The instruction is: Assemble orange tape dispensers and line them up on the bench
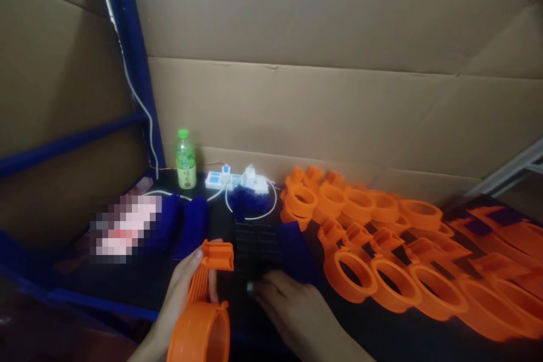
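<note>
My left hand (182,280) is closed around an orange plastic ring holder (199,328), its ring hanging low and its bracket end pointing up. To the right, my right hand (292,305) reaches over the dark shelf top with its fingers bent and pressed together. Whatever its fingertips hold, if anything, is lost against the dark. Just beyond that hand lie several black strips (257,243) in a row. A flat dark-blue piece (297,249) lies beside them, behind the right hand.
Several orange ring holders (394,283) stand in rows at the right. Behind are a white power strip (218,180) with cables and a green-capped bottle (185,161). Blue stacks (190,226) lie left. A blue post (131,39) and cardboard (318,113) bound the shelf.
</note>
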Available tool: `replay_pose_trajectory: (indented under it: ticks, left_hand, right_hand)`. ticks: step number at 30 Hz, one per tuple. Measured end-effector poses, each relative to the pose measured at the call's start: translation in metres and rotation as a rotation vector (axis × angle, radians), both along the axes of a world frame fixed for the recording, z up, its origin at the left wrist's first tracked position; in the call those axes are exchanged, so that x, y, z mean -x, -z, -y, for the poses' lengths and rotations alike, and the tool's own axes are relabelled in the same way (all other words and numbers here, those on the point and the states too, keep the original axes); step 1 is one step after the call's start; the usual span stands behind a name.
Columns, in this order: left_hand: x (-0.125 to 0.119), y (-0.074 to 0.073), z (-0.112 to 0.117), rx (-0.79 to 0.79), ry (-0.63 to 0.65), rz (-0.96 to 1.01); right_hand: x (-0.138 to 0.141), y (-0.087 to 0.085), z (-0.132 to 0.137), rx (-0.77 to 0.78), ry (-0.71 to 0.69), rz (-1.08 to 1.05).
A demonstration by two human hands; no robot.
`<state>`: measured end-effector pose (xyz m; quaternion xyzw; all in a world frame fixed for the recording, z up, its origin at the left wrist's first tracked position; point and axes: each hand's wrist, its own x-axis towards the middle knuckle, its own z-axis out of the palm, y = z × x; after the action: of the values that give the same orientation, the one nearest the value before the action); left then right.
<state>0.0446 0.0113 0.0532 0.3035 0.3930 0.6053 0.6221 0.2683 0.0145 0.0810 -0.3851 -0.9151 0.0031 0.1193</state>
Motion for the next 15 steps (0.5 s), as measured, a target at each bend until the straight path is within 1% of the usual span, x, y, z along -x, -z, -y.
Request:
replay_pose_trajectory:
  ticks: [4, 7, 10, 13, 15]
  left_hand:
    - [-0.001, -0.006, 0.005, -0.001, 0.062, -0.024]
    - [-0.003, -0.01, 0.01, -0.002, 0.111, 0.029]
    - [-0.004, -0.01, 0.011, -0.025, 0.131, 0.071]
    - [-0.003, -0.011, 0.011, -0.035, 0.154, 0.069]
    - [-0.003, -0.013, 0.011, -0.036, 0.169, 0.072]
  right_hand:
    - [-0.005, 0.004, 0.003, -0.015, 0.03, 0.039]
    - [-0.009, 0.007, 0.001, -0.004, 0.022, 0.047]
    - [-0.009, 0.011, -0.001, -0.003, 0.04, 0.052]
    - [-0.008, 0.01, -0.003, -0.001, 0.066, 0.012]
    - [-0.007, 0.006, -0.003, 0.024, 0.091, -0.049]
